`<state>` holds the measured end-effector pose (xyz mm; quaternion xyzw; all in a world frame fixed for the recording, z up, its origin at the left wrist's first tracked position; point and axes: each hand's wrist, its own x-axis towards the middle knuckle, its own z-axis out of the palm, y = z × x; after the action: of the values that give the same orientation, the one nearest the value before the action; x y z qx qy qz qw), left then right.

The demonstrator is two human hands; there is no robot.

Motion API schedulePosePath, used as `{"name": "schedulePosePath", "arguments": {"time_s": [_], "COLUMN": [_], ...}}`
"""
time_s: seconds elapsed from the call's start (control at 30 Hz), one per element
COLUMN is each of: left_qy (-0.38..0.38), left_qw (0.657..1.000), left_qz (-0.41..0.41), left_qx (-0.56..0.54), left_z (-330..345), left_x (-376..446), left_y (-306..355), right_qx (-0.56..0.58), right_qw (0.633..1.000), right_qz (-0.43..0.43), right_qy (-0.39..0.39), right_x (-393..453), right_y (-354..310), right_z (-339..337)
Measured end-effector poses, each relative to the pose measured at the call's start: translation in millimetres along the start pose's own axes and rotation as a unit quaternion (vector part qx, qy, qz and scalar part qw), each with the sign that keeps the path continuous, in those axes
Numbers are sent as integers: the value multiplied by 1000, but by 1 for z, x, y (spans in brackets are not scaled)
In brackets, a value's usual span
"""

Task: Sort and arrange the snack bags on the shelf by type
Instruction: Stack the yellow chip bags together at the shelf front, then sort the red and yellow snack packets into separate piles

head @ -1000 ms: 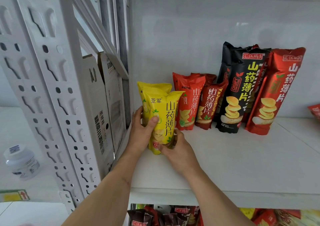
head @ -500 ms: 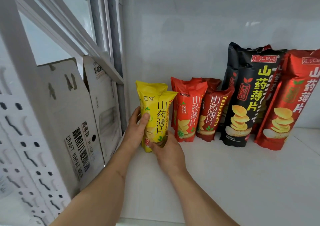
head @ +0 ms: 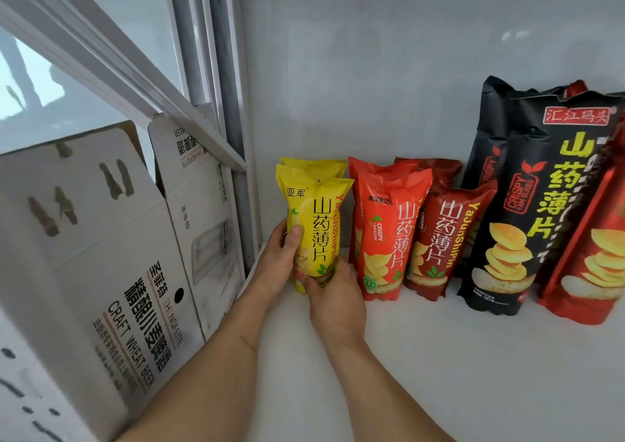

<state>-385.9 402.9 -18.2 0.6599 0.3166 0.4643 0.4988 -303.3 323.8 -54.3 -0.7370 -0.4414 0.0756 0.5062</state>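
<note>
Two yellow snack bags (head: 316,218) stand upright, one behind the other, at the left end of the white shelf (head: 439,357). My left hand (head: 279,265) clasps their left side, thumb across the front bag. My right hand (head: 333,301) grips the front bag's bottom. To their right stand two orange-red small bags (head: 389,235), then dark red small bags (head: 443,238), tall black bags (head: 541,198) and a tall red bag (head: 598,265) cut off by the frame edge. All lean against the back wall.
White cardboard beer boxes (head: 111,255) stand left of the shelf beyond the shelf's upright post (head: 236,110). A diagonal brace (head: 111,66) crosses above the boxes. The shelf surface in front of the bags is bare.
The camera has moved closer and left; the perforated upright has left the view. Both hands have pushed the yellow bags back to the shelf's left rear corner and still hold them.
</note>
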Motion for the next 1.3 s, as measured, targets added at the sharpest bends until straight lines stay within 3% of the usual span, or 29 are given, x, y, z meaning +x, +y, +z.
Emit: {"name": "schedulePosePath", "arguments": {"time_s": [0.47,0.73,0.8,0.9,1.07,1.17,1.3], "left_qy": [2,65,86,65,13,5,-3], "left_qw": [1000,980,941,852,730,698,703], "left_qz": [-28,-55,-38,8,167,241,314], "left_qx": [2,183,324,519,663,675,638], "left_z": [-3,-14,-16,-16,-6,6,29], "left_x": [4,-39,-54,-81,-110,-124,-145], "left_y": [-19,-11,-10,-4,1,7,16], "right_qx": [5,-84,-132,-230,-355,-416,-457], "right_qw": [1000,996,991,969,914,882,865], "right_qz": [19,12,-14,-71,-186,-210,-201], "right_qy": [2,-16,-26,-49,-67,-67,-62], "right_x": [9,-14,-23,-37,-59,-72,-95], "right_y": [2,1,0,1,6,6,1], "right_z": [6,-13,-22,-38,-77,-105,-148]}}
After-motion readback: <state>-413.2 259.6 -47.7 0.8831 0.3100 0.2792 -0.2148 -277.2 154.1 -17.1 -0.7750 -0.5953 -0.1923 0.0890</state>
